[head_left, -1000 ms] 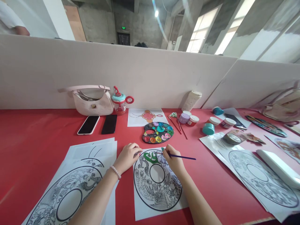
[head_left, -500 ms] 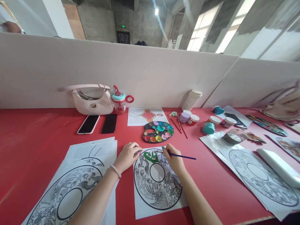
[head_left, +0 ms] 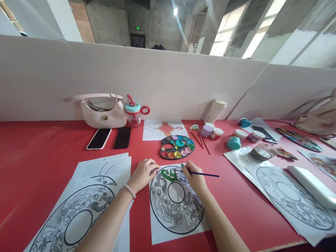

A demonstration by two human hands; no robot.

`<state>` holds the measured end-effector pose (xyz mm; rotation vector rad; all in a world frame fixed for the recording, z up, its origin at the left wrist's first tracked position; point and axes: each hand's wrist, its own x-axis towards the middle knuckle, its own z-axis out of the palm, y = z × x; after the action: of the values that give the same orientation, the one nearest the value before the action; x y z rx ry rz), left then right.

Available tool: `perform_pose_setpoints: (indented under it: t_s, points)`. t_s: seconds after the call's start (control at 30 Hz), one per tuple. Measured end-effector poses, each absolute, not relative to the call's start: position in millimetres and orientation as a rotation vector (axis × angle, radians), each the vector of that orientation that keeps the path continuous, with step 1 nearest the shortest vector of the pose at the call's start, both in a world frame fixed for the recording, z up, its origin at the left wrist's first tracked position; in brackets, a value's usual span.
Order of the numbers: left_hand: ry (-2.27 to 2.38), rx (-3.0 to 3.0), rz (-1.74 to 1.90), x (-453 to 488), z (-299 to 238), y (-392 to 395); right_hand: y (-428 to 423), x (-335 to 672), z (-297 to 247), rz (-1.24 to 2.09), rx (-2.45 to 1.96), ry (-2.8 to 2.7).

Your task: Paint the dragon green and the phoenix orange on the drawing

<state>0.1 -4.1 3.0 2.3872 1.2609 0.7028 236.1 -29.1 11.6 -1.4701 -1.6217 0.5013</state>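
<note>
A sheet of paper [head_left: 162,237] with a ring-shaped line drawing of dragons and birds lies on the table before me. Part of a dragon near its top is painted green. My right hand [head_left: 194,176] grips a dark paintbrush [head_left: 206,174], its handle pointing right and its tip over the upper part of the drawing. My left hand [head_left: 144,173] lies at the sheet's upper left edge, fingers loosely bent and fingertips touching the paper. Just beyond both hands sits a paint palette [head_left: 172,156] with wells of many colours.
More printed sheets [head_left: 78,227] lie at left, partly under my left forearm. Two phones, one a black phone [head_left: 122,138], a pink handbag [head_left: 103,117] and a lidded cup [head_left: 134,117] stand farther back. Paint jars [head_left: 217,133], brushes and another drawing [head_left: 294,196] are at right.
Both hands and the paintbrush stay almost in place. At the upper left, a person's arm seen beyond the partition is gone from view.
</note>
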Motion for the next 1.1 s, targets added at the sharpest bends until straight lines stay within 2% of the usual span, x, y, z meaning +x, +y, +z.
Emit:
perform_pose_setpoints:
  t_s: [0.47,0.77,1.1]
  points:
    - [1.267,2.393,0.698,-0.4,2.9,-3.8,-29.3,235.9,12.3,0.515,-1.459,-1.604]
    - [1.255,2.4,0.714,0.3,2.2,-3.7,-19.9,256.5,14.4,0.44,-1.497,-1.277]
    - [1.254,2.395,0.72,-0.3,1.5,-4.3,8.5,283.9,-11.9,0.49,-1.578,-1.205]
